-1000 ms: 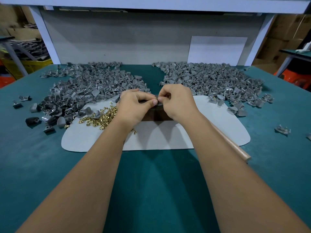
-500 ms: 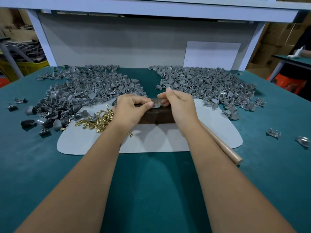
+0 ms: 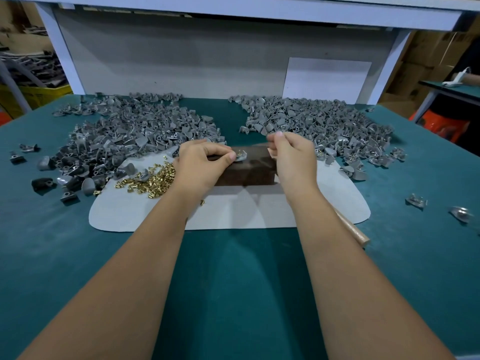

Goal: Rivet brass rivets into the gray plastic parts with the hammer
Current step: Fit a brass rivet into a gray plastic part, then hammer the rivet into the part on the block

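My left hand pinches a gray plastic part on top of a dark brown block; a brass rivet stands upright in that part. My right hand hovers just right of it, fingers curled and lifted, and nothing shows between them. A loose heap of brass rivets lies on the pale mat left of my left wrist. The hammer's wooden handle pokes out from under my right forearm; its head is hidden.
Two big piles of gray parts sit behind the mat, one on the left and one on the right. Stray parts lie at the right on the teal table. A white backboard closes off the far edge.
My right hand has let go of the part and drawn away to the right. The left hand still holds the part on the block, with the rivet now showing.
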